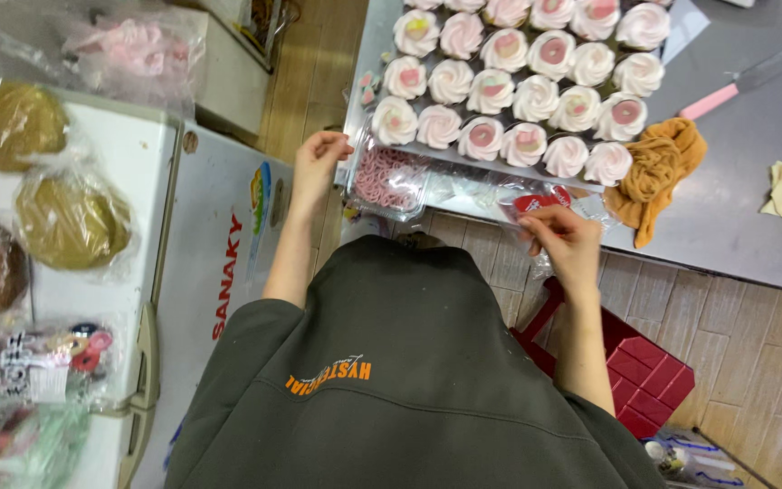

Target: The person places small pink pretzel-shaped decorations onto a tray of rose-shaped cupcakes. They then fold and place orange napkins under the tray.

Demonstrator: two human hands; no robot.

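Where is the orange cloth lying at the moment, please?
In the head view, the orange cloth lies crumpled on the grey metal counter, on the person's right, just past the right end of the cupcake tray.

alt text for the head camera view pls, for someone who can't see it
Seen from above, a person's left hand and right hand hold the ends of a clear plastic bag with pink decorations inside, at the edge of a steel table. Behind it sits a tray of cupcakes with white and pink swirled frosting, beside an orange cloth.
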